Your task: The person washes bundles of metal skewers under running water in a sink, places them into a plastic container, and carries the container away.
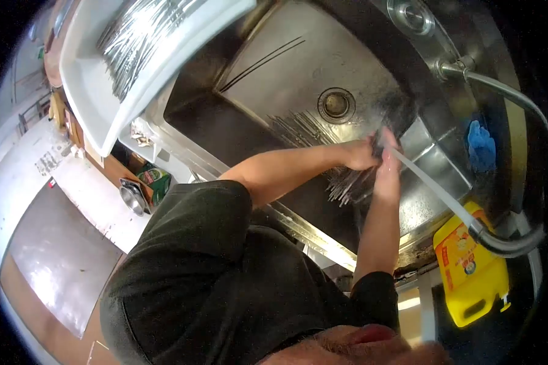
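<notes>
My left hand (360,156) is closed beside my right hand (389,149), and the two meet low over the steel sink (286,55). Something dark and small shows between them, too hidden to name. Water from the curved faucet (499,243) streams onto my right hand, whose fingers are bent together. Thin metal sticks (301,129) lie in the sink beyond my left forearm, and more stick ends (345,185) show on its near side. Two long thin rods (263,62) rest near the far left of the sink. The round drain (336,105) is just beyond my hands.
A white tub (94,103) with many thin metal sticks (143,39) stands at upper left. A yellow jug (469,267) is at lower right, with a blue cloth or glove (481,146) above it. Metal bowls (133,198) sit at the left.
</notes>
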Demonstrator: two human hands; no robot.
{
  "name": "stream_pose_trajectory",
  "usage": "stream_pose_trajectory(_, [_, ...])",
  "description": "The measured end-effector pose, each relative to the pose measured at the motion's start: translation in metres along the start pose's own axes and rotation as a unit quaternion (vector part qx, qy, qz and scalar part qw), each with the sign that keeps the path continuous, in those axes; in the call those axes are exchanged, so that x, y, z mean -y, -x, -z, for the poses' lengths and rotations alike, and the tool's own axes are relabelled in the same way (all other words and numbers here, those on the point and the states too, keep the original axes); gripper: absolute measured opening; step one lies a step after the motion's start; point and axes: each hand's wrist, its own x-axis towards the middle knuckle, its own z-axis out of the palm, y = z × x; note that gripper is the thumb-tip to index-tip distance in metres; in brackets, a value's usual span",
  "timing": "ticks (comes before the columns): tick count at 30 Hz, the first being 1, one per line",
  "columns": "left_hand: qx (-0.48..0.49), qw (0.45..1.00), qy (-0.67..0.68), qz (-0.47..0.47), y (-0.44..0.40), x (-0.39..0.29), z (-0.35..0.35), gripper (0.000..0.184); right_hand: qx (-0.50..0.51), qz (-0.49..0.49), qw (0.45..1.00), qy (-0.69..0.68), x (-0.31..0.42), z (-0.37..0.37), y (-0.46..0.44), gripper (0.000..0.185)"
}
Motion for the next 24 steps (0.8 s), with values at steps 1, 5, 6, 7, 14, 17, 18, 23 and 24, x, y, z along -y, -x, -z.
stream_pose_trajectory(1, [0.009,0.995,0.098,-0.002,0.002,0.002,0.003,0.071,0.020,0.011,0.995,-0.093,-0.015,0.007,-0.012,0.046])
stream_pose_trajectory(5, [0.052,0.915,0.395,0.064,-0.005,0.015,0.009,0.068,0.015,0.050,0.973,-0.224,-0.017,0.007,-0.009,0.048])
stream_pose_trajectory(6, [0.020,0.944,0.322,0.075,-0.008,0.015,0.009,0.067,-0.007,0.058,0.979,-0.198,-0.010,0.002,0.000,0.049])
stream_pose_trajectory(7, [-0.013,0.965,0.246,0.086,-0.010,0.014,0.008,0.066,-0.020,0.055,0.979,-0.198,-0.004,-0.003,0.007,0.048])
stream_pose_trajectory(14, [-0.102,0.942,0.320,-0.002,0.010,0.014,0.015,0.065,-0.047,0.102,0.974,-0.199,0.002,-0.018,0.021,0.036])
stream_pose_trajectory(17, [-0.026,0.975,0.216,0.037,0.014,-0.001,0.033,0.083,-0.122,0.036,0.985,-0.120,0.026,-0.041,0.038,0.046])
stream_pose_trajectory(18, [0.011,0.990,0.137,0.007,0.002,0.003,0.032,0.083,-0.096,0.080,0.992,-0.026,0.034,-0.043,0.039,0.048])
stream_pose_trajectory(23, [-0.009,0.998,0.036,-0.044,-0.016,0.012,0.009,0.075,0.001,0.064,0.998,-0.005,0.002,-0.003,-0.026,0.040])
stream_pose_trajectory(24, [0.003,0.993,0.120,-0.003,0.000,-0.001,0.022,0.073,0.080,0.041,0.986,-0.139,-0.002,0.006,-0.029,0.039])
